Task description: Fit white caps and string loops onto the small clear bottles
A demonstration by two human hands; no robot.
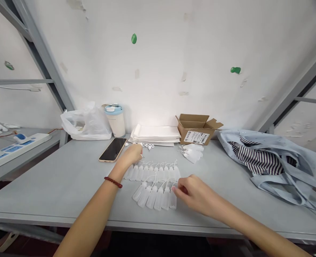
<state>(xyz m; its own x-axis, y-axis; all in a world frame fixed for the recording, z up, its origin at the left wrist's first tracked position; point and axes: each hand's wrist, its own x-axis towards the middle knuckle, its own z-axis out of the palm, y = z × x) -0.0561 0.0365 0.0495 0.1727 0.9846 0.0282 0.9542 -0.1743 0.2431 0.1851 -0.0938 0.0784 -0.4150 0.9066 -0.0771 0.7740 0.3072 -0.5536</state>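
Two rows of small translucent bottles with thin white strings lie on the grey table (pixel 74 185): a back row (pixel 149 172) and a front row (pixel 151 197). My left hand (pixel 133 153), with a red bead bracelet (pixel 113 182) on the wrist, is closed beside the small white caps (pixel 149 146) behind the back row; what its fingers hold is hidden. My right hand (pixel 191 192) is closed at the top of the rightmost front bottle (pixel 173 200), thumb and finger touching it.
Behind the rows are a phone (pixel 113 150), a lidded cup (pixel 115 123), a plastic bag (pixel 87 123), stacked white sheets (pixel 155 134), an open cardboard box (pixel 197 130) and a pile of bottles (pixel 192 152). A light blue cloth bag (pixel 289 153) lies at the right.
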